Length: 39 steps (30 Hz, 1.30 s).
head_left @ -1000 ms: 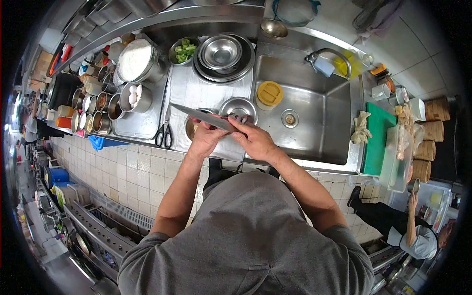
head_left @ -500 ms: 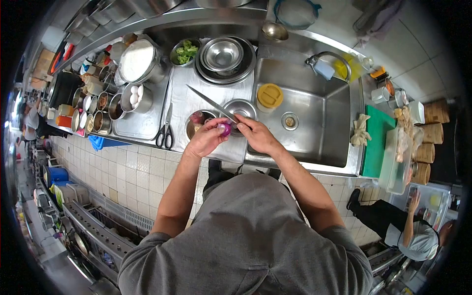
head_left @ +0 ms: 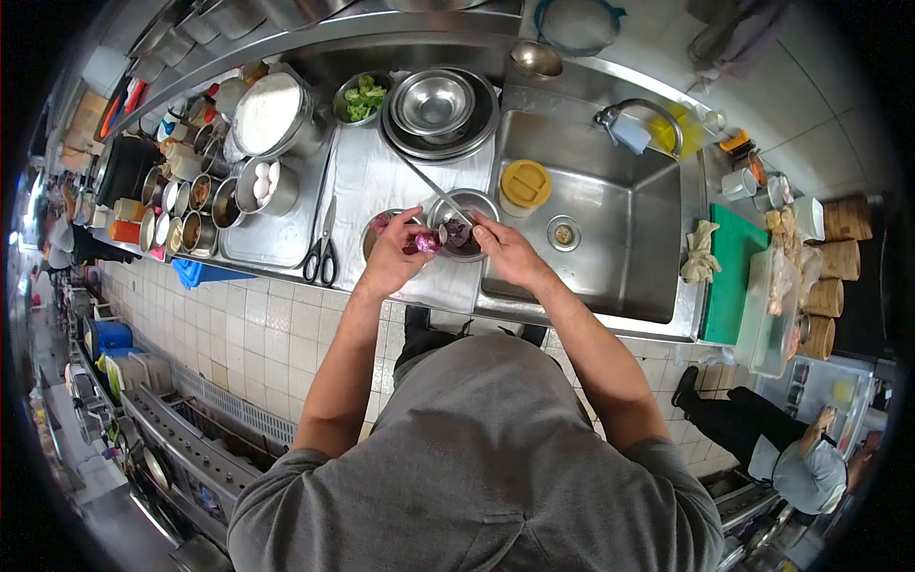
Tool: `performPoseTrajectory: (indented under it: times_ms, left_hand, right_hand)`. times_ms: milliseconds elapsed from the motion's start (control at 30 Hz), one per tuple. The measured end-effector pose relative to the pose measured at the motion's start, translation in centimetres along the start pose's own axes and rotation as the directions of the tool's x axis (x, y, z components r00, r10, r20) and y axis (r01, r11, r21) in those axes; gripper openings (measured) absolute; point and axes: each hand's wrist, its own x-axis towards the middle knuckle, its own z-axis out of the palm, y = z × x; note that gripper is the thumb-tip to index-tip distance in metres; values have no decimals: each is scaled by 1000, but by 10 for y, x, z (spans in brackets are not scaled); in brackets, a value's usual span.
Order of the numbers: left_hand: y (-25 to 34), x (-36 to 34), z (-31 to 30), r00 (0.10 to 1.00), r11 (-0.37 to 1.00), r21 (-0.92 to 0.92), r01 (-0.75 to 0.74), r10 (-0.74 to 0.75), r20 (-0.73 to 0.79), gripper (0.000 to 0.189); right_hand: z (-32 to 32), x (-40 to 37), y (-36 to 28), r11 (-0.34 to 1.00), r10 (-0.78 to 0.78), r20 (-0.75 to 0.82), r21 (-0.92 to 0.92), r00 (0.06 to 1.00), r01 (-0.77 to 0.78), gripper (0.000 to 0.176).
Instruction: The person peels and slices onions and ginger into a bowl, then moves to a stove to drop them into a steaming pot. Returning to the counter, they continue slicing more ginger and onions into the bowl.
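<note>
While scissors (head_left: 322, 250) lie on the steel counter (head_left: 372, 176) at the left, the left hand (head_left: 393, 255) beside them is closed around a purple onion (head_left: 426, 240), held at the near rim of a small bowl (head_left: 481, 197) with purple scraps in it. The right hand (head_left: 505, 250) grips a knife (head_left: 434, 183), its blade slanting away over that bowl. Farther right, a yellow lid (head_left: 525, 183) rests in the sink (head_left: 620, 238).

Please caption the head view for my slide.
Left hand holds a purple onion; right hand holds a knife above a steel bowl.
</note>
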Motion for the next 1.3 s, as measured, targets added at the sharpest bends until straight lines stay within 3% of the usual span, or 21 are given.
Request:
performPoseTrajectory:
  times_ms: [67, 133, 200, 267, 367, 533, 600, 633, 667, 767, 833, 900, 967, 1033, 1167, 1300]
  left_hand:
    - [-4, 3, 0, 1000, 1000, -10, -10, 10, -28, 71]
    - [-11, 6, -1, 994, 997, 75, 34, -26, -107, 59]
    - [-14, 9, 1, 995, 999, 26, 19, -16, -103, 55]
    - [-15, 11, 6, 995, 1000, -24, 5, -7, -98, 51]
    - [-5, 12, 14, 997, 999, -43, -22, 19, -76, 50]
    - [-16, 15, 13, 993, 966, 256, 34, -5, -114, 46]
    - [-25, 14, 8, 991, 961, 275, 11, 25, -128, 46]
    - [-28, 13, 6, 989, 955, 296, -13, 55, -137, 46]
    - [-31, 12, 3, 989, 955, 296, -13, 55, -136, 46]
    - [-17, 10, -2, 979, 981, 195, -4, 43, -200, 44]
    - [-4, 15, -8, 953, 997, 13, 77, -70, -296, 42]
    - [-9, 39, -25, 932, 999, 31, 20, -8, -362, 41]
    - [25, 63, -25, 894, 972, 224, -67, 158, -420, 36]
    - [16, 117, -45, 864, 899, 377, -223, 362, -350, 32]
    - [33, 208, -59, 876, 740, 638, -213, 434, -211, 35]
    - [70, 201, -66, 875, 654, 739, -162, 441, -198, 33]
  right_hand:
    - [1, 1, 4, 981, 185, 80, 44, 980, -189, 60]
    - [5, -9, -10, 980, 146, 97, 121, 985, -157, 62]
    - [5, -16, -23, 972, 108, 112, 198, 988, -129, 64]
    - [3, -20, -29, 914, 192, 306, 291, 932, -283, 61]
    - [13, -12, -9, 944, 119, 277, 266, 954, -195, 60]
    - [4, -12, -16, 947, 139, 151, 270, 979, -176, 57]
    - [-1, -10, -15, 939, 141, 122, 299, 982, -172, 58]
    - [-4, -8, -14, 952, 185, 135, 220, 973, -212, 59]
    - [-6, -7, -14, 958, 230, 143, 140, 963, -250, 61]
    - [-6, 0, 0, 929, 312, 183, 149, 932, -340, 61]
    - [-6, 1, 6, 921, 318, 204, 166, 926, -353, 59]
    - [-4, 1, 8, 914, 320, 225, 183, 920, -363, 58]
    - [-1, -7, 7, 888, 251, 149, 358, 957, -289, 54]
    - [-4, -16, 4, 879, 210, 135, 408, 968, -247, 53]
    - [-12, -33, 0, 855, 210, 41, 477, 977, -204, 55]
    - [-26, -58, 7, 890, 208, 5, 414, 978, -192, 56]
